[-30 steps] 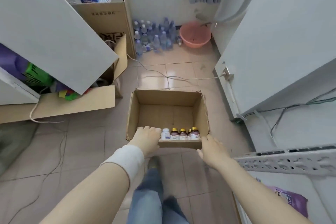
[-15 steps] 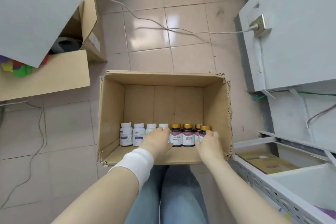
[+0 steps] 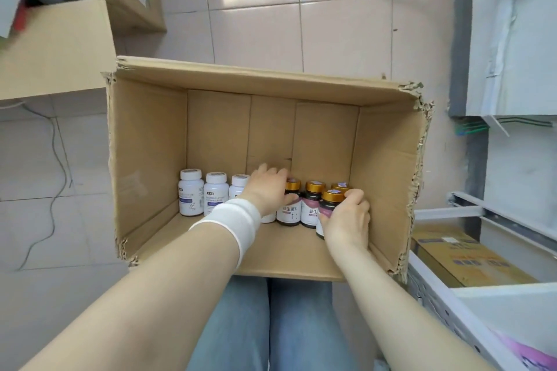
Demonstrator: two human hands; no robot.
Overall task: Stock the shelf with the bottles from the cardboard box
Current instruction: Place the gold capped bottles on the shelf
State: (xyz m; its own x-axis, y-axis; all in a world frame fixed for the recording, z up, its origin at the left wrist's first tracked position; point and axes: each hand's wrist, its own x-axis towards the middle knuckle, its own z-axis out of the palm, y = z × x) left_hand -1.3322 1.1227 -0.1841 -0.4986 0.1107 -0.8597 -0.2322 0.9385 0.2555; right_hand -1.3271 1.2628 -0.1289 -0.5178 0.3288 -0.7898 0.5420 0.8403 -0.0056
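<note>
An open cardboard box (image 3: 256, 80) lies in front of my knees. Along its near side stand white bottles (image 3: 190, 196) on the left and dark bottles with gold caps (image 3: 313, 205) on the right. My left hand (image 3: 268, 190) curls over the top of a white bottle (image 3: 268, 219) that it mostly hides, its thumb beside a dark bottle (image 3: 290, 208). The rightmost front dark bottle (image 3: 329, 204) is tilted and slightly lifted, gripped by my right hand (image 3: 346, 218). A grey metal shelf (image 3: 446, 307) is at the lower right.
A yellow carton (image 3: 452, 256) lies on the shelf's lower level. Other cardboard boxes (image 3: 57, 48) stand at the upper left. Cables (image 3: 57, 159) trail over the tiled floor on the left and at the top. A grey cabinet (image 3: 512, 39) rises on the right.
The view has closed in on the box. Both hands went from its near rim down onto the bottles; the right hand has taken hold of a dark bottle and tipped it.
</note>
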